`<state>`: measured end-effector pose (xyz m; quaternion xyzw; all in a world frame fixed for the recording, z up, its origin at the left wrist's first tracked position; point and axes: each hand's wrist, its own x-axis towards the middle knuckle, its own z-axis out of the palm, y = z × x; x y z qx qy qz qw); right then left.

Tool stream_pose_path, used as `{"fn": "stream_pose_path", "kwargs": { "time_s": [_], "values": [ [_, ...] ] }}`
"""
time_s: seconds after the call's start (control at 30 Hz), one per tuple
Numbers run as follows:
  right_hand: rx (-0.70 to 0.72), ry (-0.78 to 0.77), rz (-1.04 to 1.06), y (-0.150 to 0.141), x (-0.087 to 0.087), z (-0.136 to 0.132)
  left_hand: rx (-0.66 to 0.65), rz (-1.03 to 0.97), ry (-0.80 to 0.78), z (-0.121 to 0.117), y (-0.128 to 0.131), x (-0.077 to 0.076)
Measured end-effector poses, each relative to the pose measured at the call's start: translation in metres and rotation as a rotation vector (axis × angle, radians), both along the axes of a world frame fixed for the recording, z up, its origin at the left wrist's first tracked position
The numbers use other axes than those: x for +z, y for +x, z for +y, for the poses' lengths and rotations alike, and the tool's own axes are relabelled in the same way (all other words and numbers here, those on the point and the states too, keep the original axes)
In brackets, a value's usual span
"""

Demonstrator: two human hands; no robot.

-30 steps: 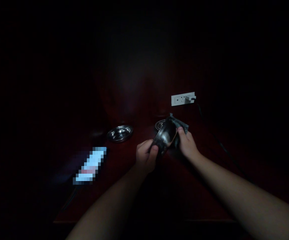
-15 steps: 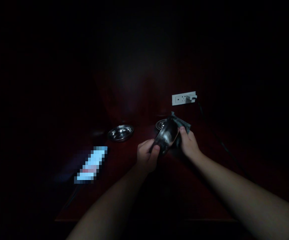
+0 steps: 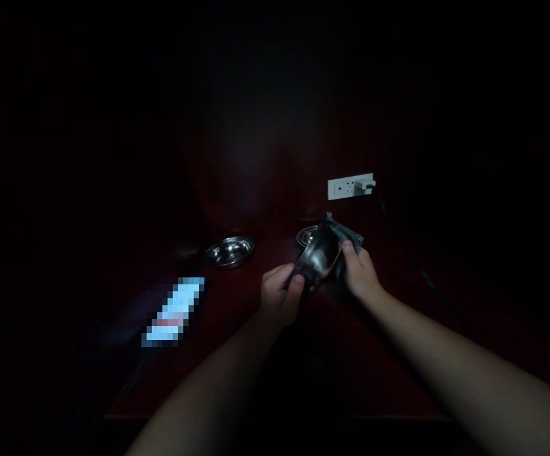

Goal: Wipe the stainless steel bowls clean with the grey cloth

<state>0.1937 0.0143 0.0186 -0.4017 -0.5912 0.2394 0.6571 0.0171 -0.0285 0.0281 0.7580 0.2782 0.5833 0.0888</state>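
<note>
In a dim room, my left hand (image 3: 279, 296) grips the near rim of a small steel bowl (image 3: 319, 258), which is tilted on edge above a dark red table (image 3: 237, 354). My right hand (image 3: 359, 272) is closed on a grey-green cloth (image 3: 351, 233) and presses it against the bowl's far side. Only the cloth's top corner shows above my fingers.
A shallow steel dish (image 3: 230, 251) lies on the table to the left. Another steel dish (image 3: 306, 235) peeks out behind the held bowl. A lit phone screen (image 3: 174, 311) lies at the left. A white socket strip (image 3: 350, 187) with a plug and a dark cable sits behind.
The bowl and both hands have shifted slightly up and to the right. The cloth has slid a little round the bowl's far side.
</note>
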Motion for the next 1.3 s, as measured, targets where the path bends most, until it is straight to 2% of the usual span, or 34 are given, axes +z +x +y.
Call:
{"fn": "stream_pose_path", "kwargs": {
  "time_s": [0.67,1.03,1.17,1.3],
  "values": [
    [-0.041,0.040,-0.057,0.002,-0.002,-0.001,-0.016,-0.008,0.008,0.002,-0.001,-0.003],
    [-0.078,0.230,-0.146,0.004,0.002,-0.009,0.004,-0.042,-0.050,0.001,0.001,0.000],
    [-0.006,0.353,-0.219,0.002,0.009,-0.014,0.015,-0.043,-0.081,0.002,0.001,0.000],
    [0.099,0.381,-0.245,-0.001,0.016,-0.021,0.034,-0.033,-0.086,0.002,0.001,0.000]
  ]
}}
